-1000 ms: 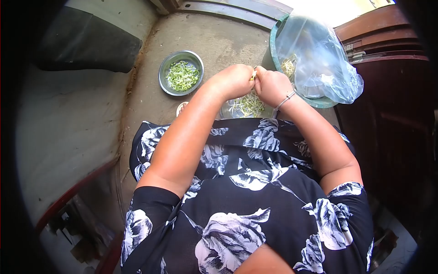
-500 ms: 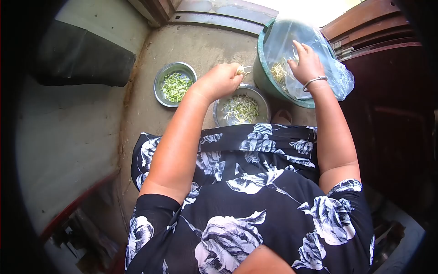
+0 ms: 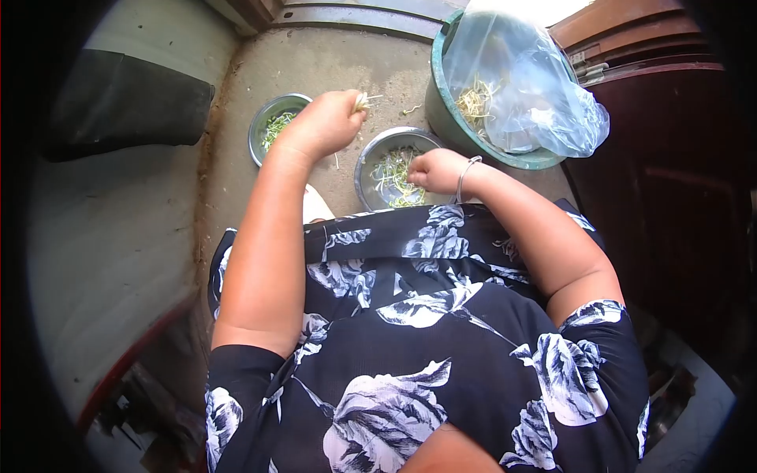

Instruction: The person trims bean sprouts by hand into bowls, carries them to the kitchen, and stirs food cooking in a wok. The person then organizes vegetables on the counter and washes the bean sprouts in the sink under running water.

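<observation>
My left hand (image 3: 331,122) is closed round a small bunch of pale sprouts (image 3: 364,102), whose ends stick out past the fingers. It hangs between two metal bowls, near the right edge of the left bowl (image 3: 257,147), which holds green sprouts (image 3: 276,128). My right hand (image 3: 436,171), with a bracelet at the wrist, reaches into the middle bowl (image 3: 362,175). Its fingertips are pinched together at the loose sprouts (image 3: 392,169) there; whether they grip any is too small to tell.
A green tub (image 3: 441,102) at the upper right holds a clear plastic bag (image 3: 544,94) and yellowish scraps (image 3: 475,101). One stray sprout (image 3: 412,109) lies on the concrete floor (image 3: 331,59). A dark hanging cloth is at the left wall.
My right hand has left the green tub and moved left and down into the middle bowl, its fingers now drawn together. My left hand, still with its sprouts, has shifted left towards the left bowl.
</observation>
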